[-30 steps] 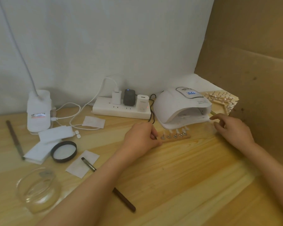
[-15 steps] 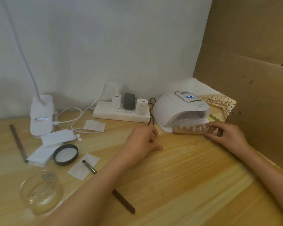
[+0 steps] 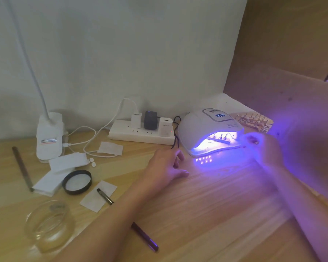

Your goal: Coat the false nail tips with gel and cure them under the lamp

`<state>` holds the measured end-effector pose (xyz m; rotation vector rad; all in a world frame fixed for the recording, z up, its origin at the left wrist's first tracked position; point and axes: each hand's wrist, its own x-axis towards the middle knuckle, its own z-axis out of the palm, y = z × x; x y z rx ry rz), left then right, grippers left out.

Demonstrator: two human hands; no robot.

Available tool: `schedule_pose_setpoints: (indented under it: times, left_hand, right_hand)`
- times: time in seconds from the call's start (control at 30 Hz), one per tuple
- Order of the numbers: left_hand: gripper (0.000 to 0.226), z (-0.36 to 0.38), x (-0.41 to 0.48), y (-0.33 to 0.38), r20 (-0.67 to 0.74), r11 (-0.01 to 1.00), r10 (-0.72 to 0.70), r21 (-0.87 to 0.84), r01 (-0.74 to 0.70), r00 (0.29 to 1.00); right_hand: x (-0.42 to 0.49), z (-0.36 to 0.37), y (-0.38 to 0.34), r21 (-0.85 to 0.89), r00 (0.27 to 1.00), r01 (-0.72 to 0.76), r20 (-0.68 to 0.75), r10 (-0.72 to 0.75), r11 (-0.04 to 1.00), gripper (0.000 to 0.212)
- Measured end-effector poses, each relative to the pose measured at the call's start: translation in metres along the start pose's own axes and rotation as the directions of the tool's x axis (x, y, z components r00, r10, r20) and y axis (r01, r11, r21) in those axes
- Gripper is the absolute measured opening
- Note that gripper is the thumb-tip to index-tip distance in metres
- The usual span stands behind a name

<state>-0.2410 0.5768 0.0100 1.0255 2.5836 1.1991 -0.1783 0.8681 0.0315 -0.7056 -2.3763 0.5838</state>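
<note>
While lamp glows, strip lies crosswise inside, tips upward.

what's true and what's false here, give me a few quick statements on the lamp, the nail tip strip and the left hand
1. The curing lamp glows violet inside. True.
2. The strip of nail tips lies outside the lamp. False: it sits inside, under the light.
3. The left hand holds a brush. False: it rests on the table and holds nothing.
4. Three plugs sit in the power strip. True.
</note>
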Motion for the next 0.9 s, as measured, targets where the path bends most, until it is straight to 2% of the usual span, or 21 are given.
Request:
schedule_pose_setpoints:
  times: [0.07,0.1,0.13,0.17,0.23,0.27,0.33,0.6,0.73,0.83,0.9]
  left_hand:
    - [0.040,0.002,0.002,-0.004,-0.015,1.000,0.009,-0.016,-0.009,1.000]
    - [0.039,0.003,0.003,-0.006,-0.027,1.000,0.021,-0.012,-0.021,0.999]
    - [0.039,0.004,0.003,-0.007,-0.034,0.999,0.038,0.008,-0.038,0.999]
    - [0.039,0.004,0.003,-0.007,-0.034,0.999,0.050,0.005,-0.049,0.998]
    - [0.038,0.004,0.002,-0.009,-0.041,0.997,0.074,0.011,-0.073,0.996]
    - [0.038,0.003,0.002,-0.009,-0.040,0.997,0.082,0.017,-0.081,0.996]
    - [0.038,0.002,0.002,-0.010,-0.039,0.996,0.092,0.013,-0.092,0.995]
    - [0.039,0.002,0.004,-0.011,-0.019,0.996,0.078,0.040,-0.077,0.997]
    - [0.040,0.003,0.001,-0.006,0.024,0.991,0.047,0.128,-0.050,0.999]
    - [0.040,-0.001,-0.010,0.013,0.097,0.931,0.026,0.361,-0.060,0.995]
    - [0.037,-0.006,-0.028,0.028,0.086,0.912,0.094,0.391,-0.121,0.992]
  right_hand:
    - [0.006,-0.012,-0.010,0.121,0.982,0.109,-0.165,-0.088,0.987,0.020]
    - [0.009,-0.016,-0.021,0.160,0.974,0.175,-0.174,-0.147,0.971,0.018]
    - [0.015,-0.018,-0.032,0.151,0.959,0.271,-0.131,-0.252,0.951,0.016]
    - [0.021,-0.016,-0.046,0.103,0.941,0.337,-0.028,-0.336,0.936,0.022]
    - [0.033,-0.005,-0.067,-0.049,0.907,0.399,0.166,-0.386,0.916,0.037]
    - [0.038,0.000,-0.073,-0.117,0.902,0.399,0.227,-0.367,0.909,0.040]
    - [0.044,0.006,-0.079,-0.188,0.910,0.377,0.258,-0.325,0.907,0.039]
    - [0.039,0.016,-0.081,-0.196,0.954,0.294,0.127,-0.273,0.935,0.032]
    - [0.030,0.007,-0.086,-0.199,0.941,0.301,0.219,-0.257,0.933,0.037]
    - [0.017,-0.005,-0.096,-0.130,0.909,0.310,0.331,-0.254,0.942,0.051]
    - [-0.005,-0.018,-0.107,0.064,0.904,0.340,0.253,-0.345,0.938,0.047]
